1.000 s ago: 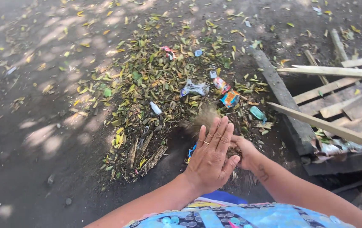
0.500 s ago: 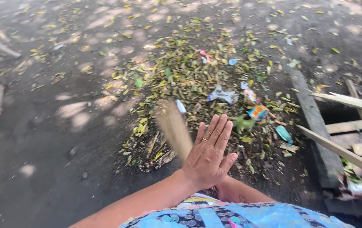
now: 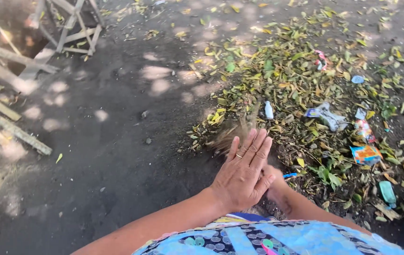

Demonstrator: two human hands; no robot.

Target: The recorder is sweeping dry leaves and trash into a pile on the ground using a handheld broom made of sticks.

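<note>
A blurred, tan bundle of bristles, the broom head (image 3: 232, 134), smears across the dark ground at the near-left edge of a heap of yellow and green leaves (image 3: 287, 80). Its shape is hard to make out; the handle is hidden under the hands. The left hand (image 3: 242, 174) lies flat over it, fingers (image 3: 254, 144) straight and close together, a ring on one, not curled round anything that shows. The bristles fan out just beyond those fingertips, to the far left. The right hand (image 3: 273, 182) is mostly covered by the left, so I cannot tell its grip. Farther right, among the leaves, lie a small white bottle (image 3: 268, 109), crumpled wrappers (image 3: 327, 115) and an orange packet (image 3: 365, 154).
</note>
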